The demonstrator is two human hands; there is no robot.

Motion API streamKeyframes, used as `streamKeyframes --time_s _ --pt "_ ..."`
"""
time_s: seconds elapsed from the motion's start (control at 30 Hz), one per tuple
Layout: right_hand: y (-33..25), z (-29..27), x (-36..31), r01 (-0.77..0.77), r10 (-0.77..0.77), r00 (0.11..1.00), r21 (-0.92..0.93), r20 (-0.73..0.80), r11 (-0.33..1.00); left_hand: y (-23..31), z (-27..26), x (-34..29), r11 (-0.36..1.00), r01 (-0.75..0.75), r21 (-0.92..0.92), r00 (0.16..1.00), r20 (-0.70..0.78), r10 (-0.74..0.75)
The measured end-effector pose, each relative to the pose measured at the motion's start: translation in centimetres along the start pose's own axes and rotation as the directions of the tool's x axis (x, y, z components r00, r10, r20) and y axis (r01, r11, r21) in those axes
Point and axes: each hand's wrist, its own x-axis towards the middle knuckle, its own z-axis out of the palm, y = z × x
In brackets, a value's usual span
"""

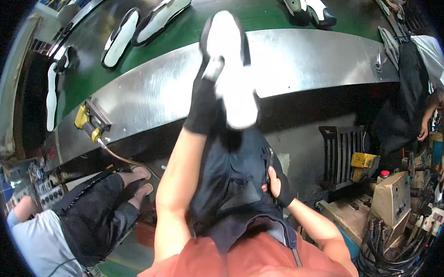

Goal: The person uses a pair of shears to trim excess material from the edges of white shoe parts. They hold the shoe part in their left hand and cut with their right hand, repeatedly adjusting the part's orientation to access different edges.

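Observation:
My left hand [205,97], in a black fingerless glove, grips a shoe [230,44] held up over the bench edge. The shoe's white bottom faces me, with black along its sides; glare and blur wash out its detail. Down beside my right thigh, my right hand [278,185], also in a black fingerless glove, is closed round a slim dark tool [270,158]. That tool's kind cannot be made out against the dark trousers.
Shoes with white bottoms [162,17] lie on the green conveyor belt [236,4] behind the metal ledge [308,60]. A yellow air stapler [86,122] with a hose rests on the ledge. People sit at left [91,203] and right [431,60]. A machine box [390,198] stands lower right.

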Motion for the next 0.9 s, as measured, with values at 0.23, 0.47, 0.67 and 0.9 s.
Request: streamKeyframes --time_s 0.23,0.47,0.67,0.9 --pt "-7.2 0.4 4.9 0.035 -0.034 0.999 -0.031 0.028 0.999 -0.8 -2.5 3.3 -0.259 -0.849 0.46 0.528 0.75 -0.398" --pt "-6.9 -0.1 7.4 -0.026 0.04 0.987 -0.094 0.153 0.995 21.0 -17.8 17.5 -0.655 0.053 0.754 0.812 0.35 0.468" --pt "-8.3 -0.2 6.5 -0.074 0.077 0.987 -0.024 0.144 0.997 16.2 -14.2 17.0 -0.031 -0.003 0.999 0.97 0.011 0.242" --pt "-6.4 -0.8 4.2 0.088 -0.082 0.989 -0.044 0.126 0.995 8.3 -7.4 2.6 0.88 -0.173 0.443 0.961 -0.118 0.249"
